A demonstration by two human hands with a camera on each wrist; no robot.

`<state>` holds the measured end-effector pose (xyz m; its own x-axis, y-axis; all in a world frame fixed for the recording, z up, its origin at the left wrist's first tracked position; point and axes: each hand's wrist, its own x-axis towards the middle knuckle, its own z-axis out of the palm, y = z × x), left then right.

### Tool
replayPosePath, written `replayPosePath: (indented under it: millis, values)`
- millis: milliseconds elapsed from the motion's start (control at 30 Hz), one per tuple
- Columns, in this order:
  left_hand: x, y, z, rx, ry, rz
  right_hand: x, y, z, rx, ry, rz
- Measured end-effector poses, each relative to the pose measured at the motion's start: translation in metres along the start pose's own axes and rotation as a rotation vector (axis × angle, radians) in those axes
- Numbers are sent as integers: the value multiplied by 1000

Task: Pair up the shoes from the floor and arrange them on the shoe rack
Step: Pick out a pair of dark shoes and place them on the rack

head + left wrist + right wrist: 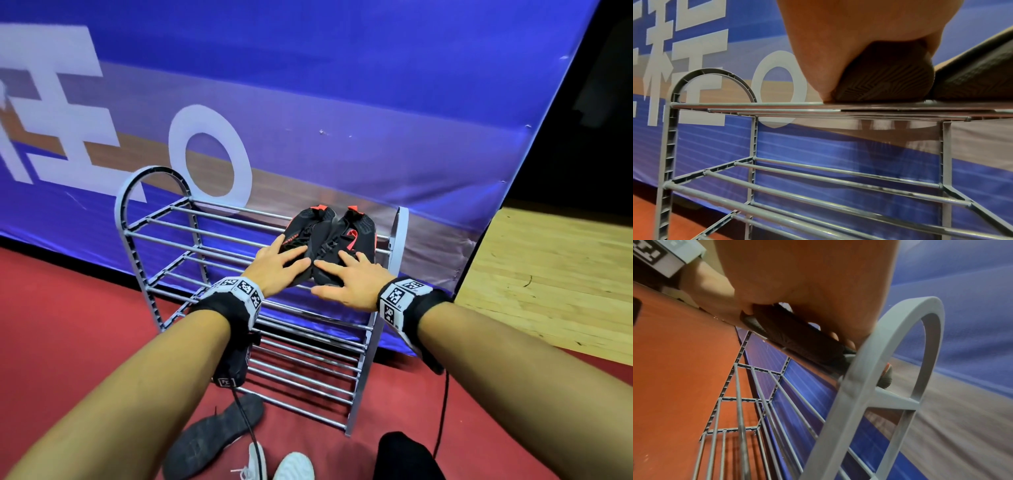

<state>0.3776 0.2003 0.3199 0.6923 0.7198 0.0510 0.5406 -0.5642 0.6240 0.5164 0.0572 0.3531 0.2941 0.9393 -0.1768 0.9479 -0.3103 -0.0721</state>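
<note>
Two black shoes with red trim sit side by side on the right end of the top shelf of the grey shoe rack (161, 226). My left hand (279, 265) lies flat with spread fingers on the toe of the left black shoe (310, 224). My right hand (346, 277) rests the same way on the right black shoe (356, 233). The left wrist view shows my palm over that shoe's toe (885, 86) on the top bars. In the right wrist view my fingers lie over the dark shoe (797, 337) beside the rack's arched end (900, 340).
On the red floor in front of the rack lie a dark shoe sole-up (212, 435) and two white shoes (294, 466). A blue banner (342, 102) stands right behind the rack. Wooden floor (548, 274) lies to the right. The lower shelves hold nothing.
</note>
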Motion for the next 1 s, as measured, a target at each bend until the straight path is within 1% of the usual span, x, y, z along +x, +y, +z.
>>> replayPosePath:
  millis: [67, 200, 267, 367, 433, 500, 600, 733, 867, 1000]
  values:
    - [-3, 0, -2, -23, -12, -6, 0, 0, 2, -6, 7, 1]
    - [-13, 7, -6, 105, 19, -7, -1, -1, 3, -30, 33, 14]
    - [-18, 9, -9, 133, 47, -26, -1, -1, 3, -39, 55, 19]
    - [-22, 2, -6, 137, 55, -84, -1, 1, 5, -46, 82, 27]
    - [-23, -2, -1, 89, 47, -114, 0, 0, 9, -52, 74, 38]
    - [-21, -1, 4, 64, 68, -123, 0, -1, 11, -45, 58, 52]
    - [-17, 7, 6, 110, 94, -133, 1, -1, 12, -45, 69, 63]
    - [-18, 4, -1, 168, 83, -128, 0, -3, 7, -75, 119, 37]
    - [-25, -6, -17, 152, 180, -106, -1, -11, -2, -98, 196, 15]
    - [-46, -27, -42, 251, 262, -120, 3, -31, -16, -138, 271, -13]
